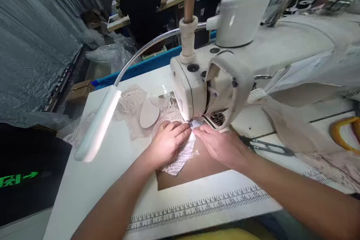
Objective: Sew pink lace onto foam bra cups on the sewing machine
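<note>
Pressing down on a lace-patterned piece [184, 156] in the head view, with left grip [170, 141] and right grip [221, 147] brought close together just below the centre of the frame. Lies on a brown sheet [209, 163], below the presser foot [196, 122] of a white sewing machine [184, 90]. Slants along its long axis from a free lower-left end up and rightward toward the presser foot; cannot tell exactly where its upper end stops, with so much covered by fingertips.

Comes nearest to the left grip, laid across its upper-left side. Meets the right grip, if at all, only near the upper-right end, at the fingertips. Rests, then, toward the lower right of the left grip and toward the lower left of the right grip's fingertips.

Shows narrow at both grips, with fingers close together and angled down rather than spread; cannot tell of any pinch between thumb and fingers on either side.

Has a pale rounded pad [149, 113] and loose lace [131, 101] farther left on the bench [109, 180], beyond the left grip. Sits above a printed ruler strip [202, 207] near the bottom of the frame.
</note>
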The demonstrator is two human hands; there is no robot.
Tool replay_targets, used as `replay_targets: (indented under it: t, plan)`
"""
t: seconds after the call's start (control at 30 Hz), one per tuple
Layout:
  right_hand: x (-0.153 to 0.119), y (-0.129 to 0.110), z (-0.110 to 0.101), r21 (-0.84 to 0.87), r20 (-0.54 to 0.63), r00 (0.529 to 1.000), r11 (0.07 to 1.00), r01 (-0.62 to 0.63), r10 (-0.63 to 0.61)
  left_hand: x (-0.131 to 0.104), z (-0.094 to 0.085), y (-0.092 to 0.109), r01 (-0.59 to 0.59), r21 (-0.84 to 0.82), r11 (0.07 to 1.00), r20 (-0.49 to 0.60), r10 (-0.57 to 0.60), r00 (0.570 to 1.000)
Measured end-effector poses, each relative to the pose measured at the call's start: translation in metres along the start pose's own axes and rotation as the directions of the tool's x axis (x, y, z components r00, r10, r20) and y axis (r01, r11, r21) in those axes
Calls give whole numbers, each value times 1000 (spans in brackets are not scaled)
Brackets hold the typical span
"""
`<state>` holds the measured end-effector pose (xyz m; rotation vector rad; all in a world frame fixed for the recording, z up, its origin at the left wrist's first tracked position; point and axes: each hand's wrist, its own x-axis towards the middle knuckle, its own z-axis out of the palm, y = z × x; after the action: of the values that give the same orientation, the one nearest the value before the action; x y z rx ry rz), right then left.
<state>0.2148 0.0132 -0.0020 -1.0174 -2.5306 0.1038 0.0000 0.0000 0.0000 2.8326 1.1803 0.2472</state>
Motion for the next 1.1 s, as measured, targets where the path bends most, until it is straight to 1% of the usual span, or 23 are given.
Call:
replay_targets:
  t: [0.1,0.2,0.33,0.5,0.6,0.73,0.8,1.0,1.1]
  plan:
    - [0,1,1,26,-19,1000,1000,0,1,1,0,-2,20,6,1000,-1,-20,1000]
    - [0,2,4,42,-29,1000,999,-7,9,2,-1,-2,43,13,999,-26,-43,999]
    - [-1,2,7,27,-12,1000,999,-19,19,2,-3,0,69,28,997,-60,-68,996]
    - [-3,6,5,50,-44,999,999,21,-19,-2,-6,1,86,61,994,-53,-83,995]
    - [-4,8,3,80,-45,997,995,61,-58,-5,-7,0,51,42,998,-54,-49,997]
    - [-5,6,1,68,49,995,994,81,-85,-6,-5,2,-42,-14,999,-68,41,997]
    - [-4,5,1,50,76,994,996,79,-82,-6,-4,3,-66,-21,998,-79,64,995]
    - [-4,3,0,53,70,995,997,62,-66,-5,-1,2,-80,18,997,-82,82,993]
    - [-3,1,0,39,42,999,999,21,-23,-2,-1,4,-48,38,998,-66,51,997]
